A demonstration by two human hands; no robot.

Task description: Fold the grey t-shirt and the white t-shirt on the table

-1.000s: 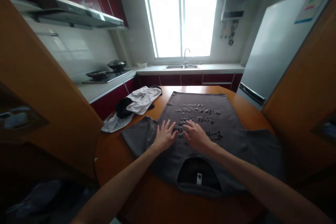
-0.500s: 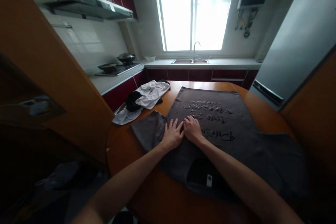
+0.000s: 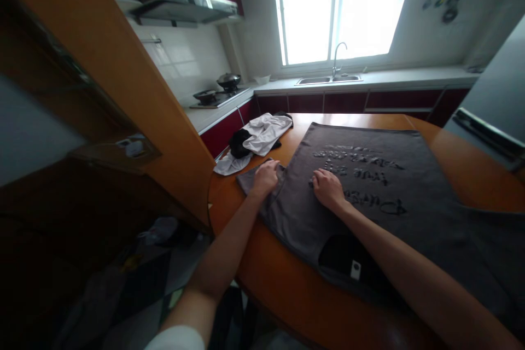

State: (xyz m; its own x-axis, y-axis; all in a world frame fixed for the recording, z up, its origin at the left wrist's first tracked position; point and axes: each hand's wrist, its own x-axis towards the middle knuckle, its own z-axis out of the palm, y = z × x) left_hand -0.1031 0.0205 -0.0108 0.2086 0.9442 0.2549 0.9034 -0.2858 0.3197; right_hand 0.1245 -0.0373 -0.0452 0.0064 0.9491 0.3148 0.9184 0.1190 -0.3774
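A dark grey T-shirt (image 3: 369, 197) with raised lettering lies spread flat on a round orange wooden table (image 3: 287, 295), its collar and white label toward me. My left hand (image 3: 266, 177) rests on the shirt's left sleeve near the table's left edge, fingers curled over the cloth. Pressing down on the shirt's chest beside the lettering is my right hand (image 3: 327, 187), with its fingers bent and close together.
A heap of white and black clothes (image 3: 256, 139) lies at the table's far left edge. An orange wooden panel (image 3: 135, 98) stands close on the left. Behind are a counter with a stove and pans (image 3: 217, 90), a sink (image 3: 328, 79) under the window, and a fridge (image 3: 496, 109) at right.
My left hand has slid left from the chest onto the sleeve. My right hand stays on the chest. The view has turned left and down.
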